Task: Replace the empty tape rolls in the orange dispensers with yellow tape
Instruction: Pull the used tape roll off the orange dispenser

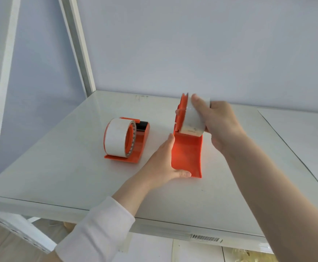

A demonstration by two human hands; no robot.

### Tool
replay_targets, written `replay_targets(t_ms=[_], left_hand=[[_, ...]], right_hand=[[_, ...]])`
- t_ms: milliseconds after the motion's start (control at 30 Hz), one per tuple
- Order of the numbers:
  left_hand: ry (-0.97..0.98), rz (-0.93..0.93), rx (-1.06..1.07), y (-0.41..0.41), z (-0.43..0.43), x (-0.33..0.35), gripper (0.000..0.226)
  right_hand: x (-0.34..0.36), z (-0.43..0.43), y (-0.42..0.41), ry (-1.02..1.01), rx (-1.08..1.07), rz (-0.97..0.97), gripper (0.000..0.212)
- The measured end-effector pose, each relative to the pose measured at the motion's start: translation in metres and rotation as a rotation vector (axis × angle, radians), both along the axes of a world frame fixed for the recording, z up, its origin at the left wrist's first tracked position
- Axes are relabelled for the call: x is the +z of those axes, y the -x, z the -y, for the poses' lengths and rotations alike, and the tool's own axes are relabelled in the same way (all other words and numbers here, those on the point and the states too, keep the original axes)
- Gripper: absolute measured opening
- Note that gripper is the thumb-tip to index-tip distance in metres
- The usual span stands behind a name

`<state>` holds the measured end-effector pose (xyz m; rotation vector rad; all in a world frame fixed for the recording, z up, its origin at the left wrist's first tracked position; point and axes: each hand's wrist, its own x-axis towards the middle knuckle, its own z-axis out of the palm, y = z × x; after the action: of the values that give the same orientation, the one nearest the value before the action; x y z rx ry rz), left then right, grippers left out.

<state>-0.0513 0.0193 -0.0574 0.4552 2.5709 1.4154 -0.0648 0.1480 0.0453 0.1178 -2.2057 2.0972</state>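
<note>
Right hand (218,125) grips pale roll (192,120) — left hand (163,163) steadies orange dispenser (187,156).

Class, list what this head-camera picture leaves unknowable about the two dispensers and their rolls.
- Right dispenser: its hub is hidden by the white roll and the right hand.
- Left hand: fingers hidden behind that dispenser's side.
- Left dispenser: print on the roll core too small to read.
- Yellow tape: none in view.

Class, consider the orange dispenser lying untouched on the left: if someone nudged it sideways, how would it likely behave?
The left dispenser probably slides rather than rolls, since its flat base sits on the smooth shelf. It looks like light plastic. Its tall roll may make it tippy.
</note>
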Motion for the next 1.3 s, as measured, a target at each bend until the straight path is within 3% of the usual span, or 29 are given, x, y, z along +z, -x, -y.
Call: replay_targets(t_ms=[100,267,367,467,600,767,1067,1300], left_hand=[[-0.042,-0.044,0.001,-0.002,-0.002,0.014,0.113],[-0.517,-0.248,0.321,0.0,-0.012,0.061,0.035],[-0.491,-0.273,0.337,0.006,-0.016,0.068,0.016],[-0.482,-0.279,0.339,0.009,-0.018,0.066,0.014],[-0.461,-0.285,0.318,0.008,-0.021,0.063,0.012],[-0.446,-0.318,0.33,0.003,-0.012,0.06,0.006],[-0.357,-0.345,0.333,-0.032,-0.018,0.017,0.01],[-0.221,-0.313,0.384,-0.049,-0.019,-0.002,0.022]], right_hand=[[-0.004,0.004,-0.001,-0.015,-0.022,0.065,0.03],[-0.007,0.007,0.004,-0.076,-0.106,0.093,0.036],[-0.007,0.003,-0.001,-0.06,-0.092,0.089,0.027],[-0.009,-0.007,-0.004,-0.087,-0.183,0.063,0.022],[-0.011,-0.014,-0.01,-0.13,-0.314,-0.004,0.033],[-0.016,-0.035,-0.024,0.057,-0.37,-0.035,0.02],[-0.043,-0.048,-0.055,0.187,-0.448,0.115,0.028],[-0.05,-0.059,-0.079,0.463,-0.425,0.176,0.021]])
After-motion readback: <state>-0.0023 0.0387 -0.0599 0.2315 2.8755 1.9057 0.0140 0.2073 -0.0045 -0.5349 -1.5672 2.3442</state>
